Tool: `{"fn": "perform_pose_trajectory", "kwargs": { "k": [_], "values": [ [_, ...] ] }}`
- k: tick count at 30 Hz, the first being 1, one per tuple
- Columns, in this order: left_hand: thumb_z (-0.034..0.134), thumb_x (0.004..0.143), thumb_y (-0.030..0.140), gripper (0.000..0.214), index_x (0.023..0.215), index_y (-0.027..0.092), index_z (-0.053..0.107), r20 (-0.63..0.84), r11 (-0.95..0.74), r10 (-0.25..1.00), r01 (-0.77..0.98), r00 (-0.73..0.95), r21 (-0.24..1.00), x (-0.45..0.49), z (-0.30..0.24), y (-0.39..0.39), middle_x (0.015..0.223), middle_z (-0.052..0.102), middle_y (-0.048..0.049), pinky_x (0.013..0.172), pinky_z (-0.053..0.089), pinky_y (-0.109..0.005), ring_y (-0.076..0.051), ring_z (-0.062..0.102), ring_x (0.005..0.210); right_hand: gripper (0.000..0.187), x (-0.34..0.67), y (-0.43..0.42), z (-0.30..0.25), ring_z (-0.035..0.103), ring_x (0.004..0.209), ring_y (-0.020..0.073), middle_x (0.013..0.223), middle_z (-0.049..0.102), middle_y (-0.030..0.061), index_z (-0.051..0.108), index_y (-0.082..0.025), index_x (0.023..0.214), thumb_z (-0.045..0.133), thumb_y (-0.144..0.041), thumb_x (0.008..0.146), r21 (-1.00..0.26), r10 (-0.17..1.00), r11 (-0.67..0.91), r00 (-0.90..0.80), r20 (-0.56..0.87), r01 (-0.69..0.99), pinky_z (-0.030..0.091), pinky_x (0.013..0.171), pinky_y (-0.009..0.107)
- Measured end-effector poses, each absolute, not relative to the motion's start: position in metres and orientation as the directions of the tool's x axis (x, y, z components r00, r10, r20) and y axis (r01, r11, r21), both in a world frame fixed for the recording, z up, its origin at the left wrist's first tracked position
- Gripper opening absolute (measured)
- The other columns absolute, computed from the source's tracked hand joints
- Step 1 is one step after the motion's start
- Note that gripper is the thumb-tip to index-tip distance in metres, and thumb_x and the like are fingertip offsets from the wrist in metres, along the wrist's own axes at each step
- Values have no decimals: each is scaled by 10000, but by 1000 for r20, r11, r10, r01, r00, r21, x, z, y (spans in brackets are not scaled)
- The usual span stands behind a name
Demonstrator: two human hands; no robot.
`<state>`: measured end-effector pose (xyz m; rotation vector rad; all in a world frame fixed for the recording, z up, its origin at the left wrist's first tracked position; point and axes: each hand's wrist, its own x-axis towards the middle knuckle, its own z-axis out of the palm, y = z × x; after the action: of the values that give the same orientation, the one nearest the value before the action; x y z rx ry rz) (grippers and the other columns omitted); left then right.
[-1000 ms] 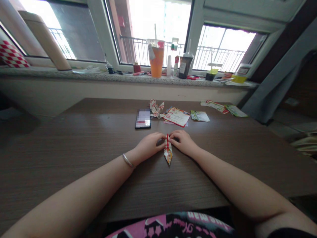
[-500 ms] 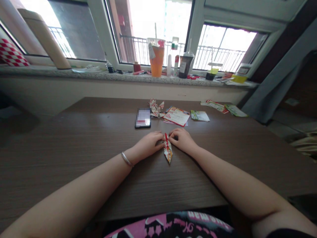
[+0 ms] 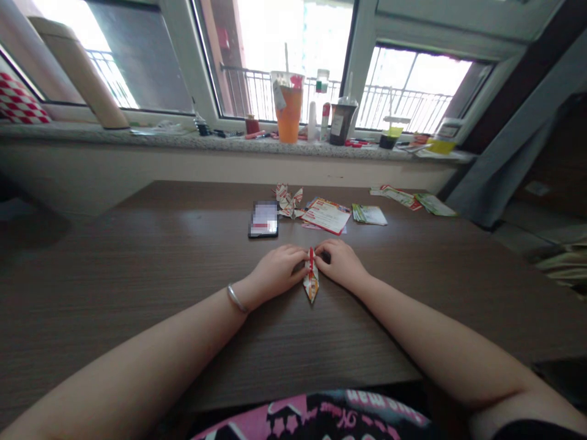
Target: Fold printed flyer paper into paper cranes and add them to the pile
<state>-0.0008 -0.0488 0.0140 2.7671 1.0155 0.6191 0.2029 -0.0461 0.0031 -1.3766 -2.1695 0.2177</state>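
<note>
On the table in front of me lies a narrow folded paper [image 3: 312,286], white with red and orange print, its pointed end toward me. My left hand [image 3: 280,266] grips its left edge near the far end, thumb and fingers pinched together. From the other side my right hand [image 3: 338,260] pinches the paper's right edge with curled fingertips. A red strip runs up the middle between the two hands. The fingertips partly hide the far end of the paper.
Beyond my hands lie a phone [image 3: 263,219], folded paper pieces [image 3: 288,201], a stack of printed sheets [image 3: 326,215] and green-white cards [image 3: 369,214]. More leaflets [image 3: 403,197] lie at the far right. Drink cups [image 3: 288,110] and bottles line the windowsill [image 3: 160,142].
My left hand has shifted slightly to the right along with the folded paper, whose strip now stands straighter. The right hand stays nearly in place.
</note>
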Motion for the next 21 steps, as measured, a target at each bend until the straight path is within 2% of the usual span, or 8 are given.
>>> {"fn": "perform_pose_trajectory", "kwargs": {
  "k": [6, 11, 15, 21],
  "values": [
    [534, 911, 366, 346, 1206, 197, 599, 304, -759, 651, 607, 696, 236, -2, 14, -49, 1211, 638, -93, 1042, 416, -395, -233, 553, 1172, 90, 203, -45, 2, 615, 990, 216, 1007, 716, 44, 713, -223, 840, 654, -272, 795, -445, 885, 443, -301, 355, 778, 414, 959, 404],
    [479, 942, 361, 306, 1154, 211, 640, 308, -765, 643, 604, 701, 223, -2, 14, -49, 1223, 641, -73, 1052, 407, -387, -219, 552, 1169, 101, 203, -45, 2, 594, 1049, 253, 1033, 709, 43, 707, -240, 863, 656, -302, 801, -430, 900, 413, -286, 329, 803, 282, 1063, 545],
    [470, 943, 362, 294, 1096, 204, 665, 319, -747, 663, 625, 677, 226, 1, 14, -49, 1200, 652, -76, 1032, 421, -383, -219, 567, 1139, 186, 201, -47, 4, 585, 1065, 269, 1034, 701, 56, 695, -235, 963, 660, -326, 805, -411, 905, 396, -273, 327, 821, 289, 1064, 548],
    [505, 922, 363, 267, 1073, 208, 662, 307, -717, 695, 658, 650, 230, 3, 15, -50, 1188, 646, -80, 998, 436, -376, -223, 568, 1121, 153, 204, -50, 6, 582, 1097, 259, 1085, 698, 42, 713, -271, 943, 663, -333, 812, -416, 894, 429, -310, 324, 802, 247, 1083, 571]
  ]
}}
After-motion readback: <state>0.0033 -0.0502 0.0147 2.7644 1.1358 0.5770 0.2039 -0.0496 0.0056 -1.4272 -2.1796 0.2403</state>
